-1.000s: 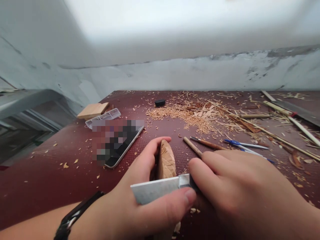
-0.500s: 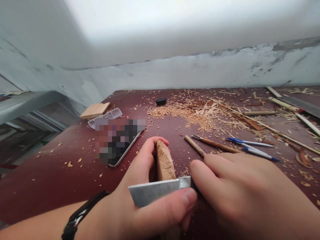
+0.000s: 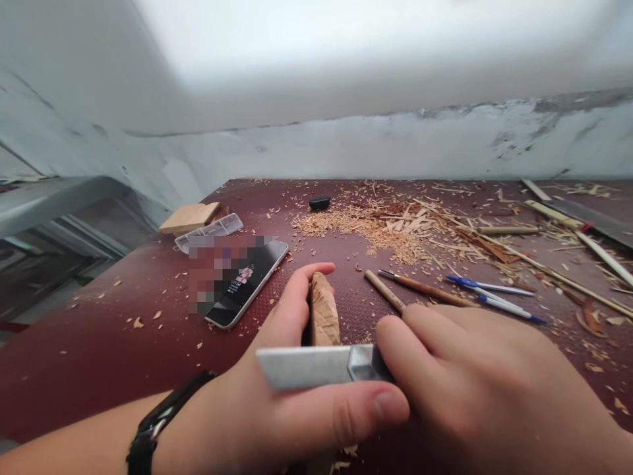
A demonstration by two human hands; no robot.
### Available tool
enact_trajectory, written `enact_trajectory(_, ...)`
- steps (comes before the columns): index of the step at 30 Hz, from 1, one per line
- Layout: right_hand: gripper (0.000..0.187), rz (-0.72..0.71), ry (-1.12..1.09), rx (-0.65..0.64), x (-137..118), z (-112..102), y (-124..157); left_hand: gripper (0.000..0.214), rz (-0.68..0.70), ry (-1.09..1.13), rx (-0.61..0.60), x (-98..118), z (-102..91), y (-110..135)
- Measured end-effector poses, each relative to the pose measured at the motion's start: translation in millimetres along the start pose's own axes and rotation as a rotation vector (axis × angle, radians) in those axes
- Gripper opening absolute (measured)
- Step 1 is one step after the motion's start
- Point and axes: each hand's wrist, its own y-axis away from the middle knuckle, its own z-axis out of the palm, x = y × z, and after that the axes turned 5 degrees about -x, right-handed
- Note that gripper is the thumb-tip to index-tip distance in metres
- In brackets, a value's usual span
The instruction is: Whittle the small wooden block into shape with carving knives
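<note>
A pale wood piece with a faceted, cut surface (image 3: 325,310) stands out from my left hand (image 3: 277,402), whose fingers wrap round its far side. My right hand (image 3: 459,376) is closed on the dark handle of a utility knife (image 3: 311,366). Its broad blade points left and crosses in front of the wood's near part, hiding it. My left thumb lies just below the blade, its tip close to the knife's metal collar. Whether the edge touches the wood cannot be made out.
A phone (image 3: 252,280), a clear plastic case (image 3: 210,232) and a wooden block (image 3: 190,218) lie to the left. Wood shavings (image 3: 400,227) and a small black object (image 3: 319,202) are at the back. A wooden rod (image 3: 383,289), a brush (image 3: 425,287) and blue pens (image 3: 499,297) lie on the right.
The knife blade has turned to show more of its flat face and lies more level. My left thumb has stretched further right, and the left index finger has straightened a little.
</note>
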Motion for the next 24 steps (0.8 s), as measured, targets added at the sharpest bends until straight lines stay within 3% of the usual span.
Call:
enact_trajectory(4, 0.019, -0.057, -0.019, -0.022, 4.4, -3.0, 1.1, 0.109, -0.051, -0.064, -0.056, 6.7, -3.9, -0.3)
enact_trajectory(9, 0.025, -0.061, -0.059, -0.004, 7.2, -2.9, 1.0, 0.087, 0.089, -0.095, -0.068, 4.5, 0.2, -8.2)
enact_trajectory(14, 0.024, -0.04, -0.018, -0.022, 5.9, -1.4, 1.7, 0.085, -0.008, -0.101, 0.036, 4.2, 1.6, -6.2)
enact_trajectory(17, 0.021, -0.025, 0.002, -0.098, 3.9, -1.2, 3.2, 0.084, -0.061, -0.071, 0.064, 7.7, 2.7, -3.1)
enact_trajectory(20, 0.021, 0.01, 0.013, -0.094, 1.3, -3.3, 3.9, 0.079, -0.066, 0.009, 0.107, 10.2, 6.3, -0.9)
enact_trajectory(24, 0.02, 0.043, -0.004, -0.081, -4.7, -8.1, 0.2, 0.082, -0.021, 0.052, 0.25, 6.4, 11.8, 0.3)
